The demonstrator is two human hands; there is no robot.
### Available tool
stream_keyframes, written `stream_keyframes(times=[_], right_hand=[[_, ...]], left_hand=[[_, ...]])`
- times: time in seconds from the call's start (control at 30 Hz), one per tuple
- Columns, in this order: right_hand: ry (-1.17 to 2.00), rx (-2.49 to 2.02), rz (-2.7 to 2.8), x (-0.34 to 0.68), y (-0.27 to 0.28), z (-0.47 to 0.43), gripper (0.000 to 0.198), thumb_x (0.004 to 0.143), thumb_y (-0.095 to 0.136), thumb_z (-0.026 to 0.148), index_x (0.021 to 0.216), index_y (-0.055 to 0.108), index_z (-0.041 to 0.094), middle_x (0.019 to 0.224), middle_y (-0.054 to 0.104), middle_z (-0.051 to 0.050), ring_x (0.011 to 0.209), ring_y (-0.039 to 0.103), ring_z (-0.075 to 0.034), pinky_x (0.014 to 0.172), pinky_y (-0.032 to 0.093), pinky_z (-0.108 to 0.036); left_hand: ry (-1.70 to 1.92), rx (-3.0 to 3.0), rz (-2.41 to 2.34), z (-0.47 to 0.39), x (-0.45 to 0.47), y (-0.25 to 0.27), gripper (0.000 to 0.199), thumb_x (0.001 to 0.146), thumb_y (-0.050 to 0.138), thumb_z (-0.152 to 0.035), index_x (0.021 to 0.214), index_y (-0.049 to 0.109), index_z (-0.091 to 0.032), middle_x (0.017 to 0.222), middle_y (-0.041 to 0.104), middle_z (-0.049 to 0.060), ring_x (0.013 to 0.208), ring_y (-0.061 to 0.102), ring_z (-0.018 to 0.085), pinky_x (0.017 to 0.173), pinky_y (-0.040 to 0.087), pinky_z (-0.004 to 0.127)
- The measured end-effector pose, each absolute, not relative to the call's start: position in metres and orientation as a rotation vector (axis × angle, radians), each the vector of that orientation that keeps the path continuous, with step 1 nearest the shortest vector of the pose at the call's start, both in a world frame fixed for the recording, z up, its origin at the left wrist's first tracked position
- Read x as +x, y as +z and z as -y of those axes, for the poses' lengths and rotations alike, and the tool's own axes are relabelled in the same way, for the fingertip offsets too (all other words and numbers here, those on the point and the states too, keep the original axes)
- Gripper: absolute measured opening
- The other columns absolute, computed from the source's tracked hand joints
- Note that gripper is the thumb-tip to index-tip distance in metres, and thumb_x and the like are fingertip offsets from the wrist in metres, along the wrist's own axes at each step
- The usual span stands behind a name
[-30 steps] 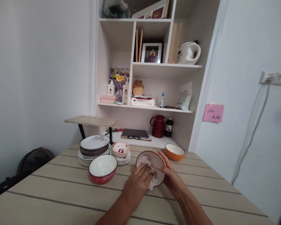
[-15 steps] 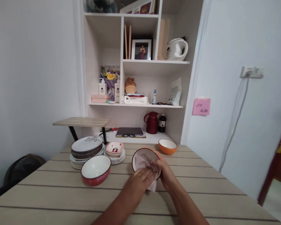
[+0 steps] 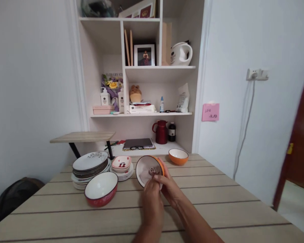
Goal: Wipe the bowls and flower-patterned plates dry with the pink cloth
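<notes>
Shelving point(image 3: 160, 67): white, with open compartments, rising beyond the far edge of the table-height surface
Counter point(image 3: 212, 206): pale boards divided by dark lines, bearing the crockery
Stand point(image 3: 83, 137): pale top on dark legs, at the far left of the counter
Plate stack point(image 3: 90, 163): round plates piled up, the topmost flower-patterned, just in front of the stand
Red bowl point(image 3: 101, 192): upright, white inside, dark-rimmed, just in front of the plate stack
Held bowl point(image 3: 143, 165): orange outside, pale inside, tilted with its mouth toward the viewer, over the middle of the counter
Right hand point(image 3: 170, 189): fingers around the orange outer wall, thumb over the rim, pinching the wall between them
Left hand point(image 3: 152, 199): at the near rim, fingers drawn together by the cloth point(image 3: 154, 170); tips hidden, so whether they pinch it cannot be told
Small dish stack point(image 3: 121, 163): pink-and-white squarish dishes on round plates, between plate stack and held bowl
Orange bowl point(image 3: 178, 160): upright, apart, beyond the right hand
Cloth: crumpled, inside the held bowl
</notes>
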State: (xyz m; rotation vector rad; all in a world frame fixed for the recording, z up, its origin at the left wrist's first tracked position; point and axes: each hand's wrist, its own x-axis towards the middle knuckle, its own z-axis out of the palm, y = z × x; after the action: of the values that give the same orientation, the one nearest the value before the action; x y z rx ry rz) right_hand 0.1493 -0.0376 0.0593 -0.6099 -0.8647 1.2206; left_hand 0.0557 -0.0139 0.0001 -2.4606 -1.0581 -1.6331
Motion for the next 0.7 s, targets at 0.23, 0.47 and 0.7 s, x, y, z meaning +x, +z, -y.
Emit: stream_keyframes(times=[0.23, 0.47, 0.7], right_hand=[[1.06, -0.707, 0.877, 0.151, 0.061, 0.036, 0.069, 0.067, 0.071, 0.022, 0.134, 0.055, 0.029, 0.107, 0.072, -0.002, 0.103, 0.063, -0.025, 0.09, 0.046, -0.034], [1.075, -0.752, 0.986, 0.183, 0.074, 0.04, 0.046, 0.072, 0.062, 0.026, 0.118, 0.067, 0.023, 0.105, 0.075, -0.004, 0.097, 0.065, -0.027, 0.087, 0.047, -0.039], [1.308, -0.726, 0.954, 0.177, 0.071, 0.041, 0.072, 0.069, 0.071, 0.023, 0.138, 0.05, 0.03, 0.115, 0.074, -0.004, 0.1, 0.068, -0.025, 0.089, 0.048, -0.037]], left_hand=[[-1.578, -2.501, 0.958, 0.01, 0.064, -0.013, 0.056, 0.086, 0.036, -0.003, 0.138, 0.05, -0.019, 0.132, 0.063, 0.011, 0.121, 0.06, 0.025, 0.099, 0.053, 0.045], [-0.792, -2.508, 0.286, -0.022, 0.014, 0.028, 0.044, 0.094, 0.045, -0.01, 0.137, 0.051, -0.021, 0.132, 0.064, 0.008, 0.125, 0.058, 0.022, 0.116, 0.033, 0.051], [-0.781, -2.262, 0.257, -0.034, -0.015, 0.018, 0.035, 0.095, 0.042, -0.009, 0.125, 0.059, -0.013, 0.125, 0.067, 0.014, 0.118, 0.063, 0.024, 0.108, 0.043, 0.045]])
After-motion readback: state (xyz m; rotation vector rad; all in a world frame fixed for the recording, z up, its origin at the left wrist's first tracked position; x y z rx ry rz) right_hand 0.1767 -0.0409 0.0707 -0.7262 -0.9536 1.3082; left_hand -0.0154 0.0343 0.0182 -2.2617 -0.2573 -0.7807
